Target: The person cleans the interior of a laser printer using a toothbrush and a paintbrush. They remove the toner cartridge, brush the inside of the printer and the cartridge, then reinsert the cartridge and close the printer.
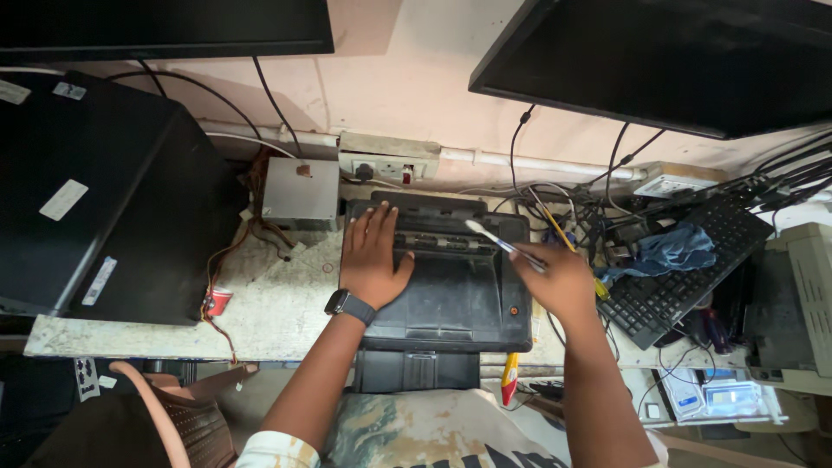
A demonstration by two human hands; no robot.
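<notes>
left hand (pixel 373 260) flat, fingers apart, on dusty black boxy printer (pixel 451 295), right hand (pixel 563 282) grip clamped on slim brush (pixel 503 244)

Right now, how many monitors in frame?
2. One monitor top left, above the black computer case; the other monitor top right, above the keyboard. Both cropped; more may sit outside view.

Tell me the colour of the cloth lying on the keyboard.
Blue: the cloth lies crumpled on the black keyboard, clearest in the head view.

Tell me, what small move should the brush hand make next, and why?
Probably lower the brush onto the printer top slot: the right hand holds its bristles just above it, while the left hand lies flat on the dusty lid.
</notes>
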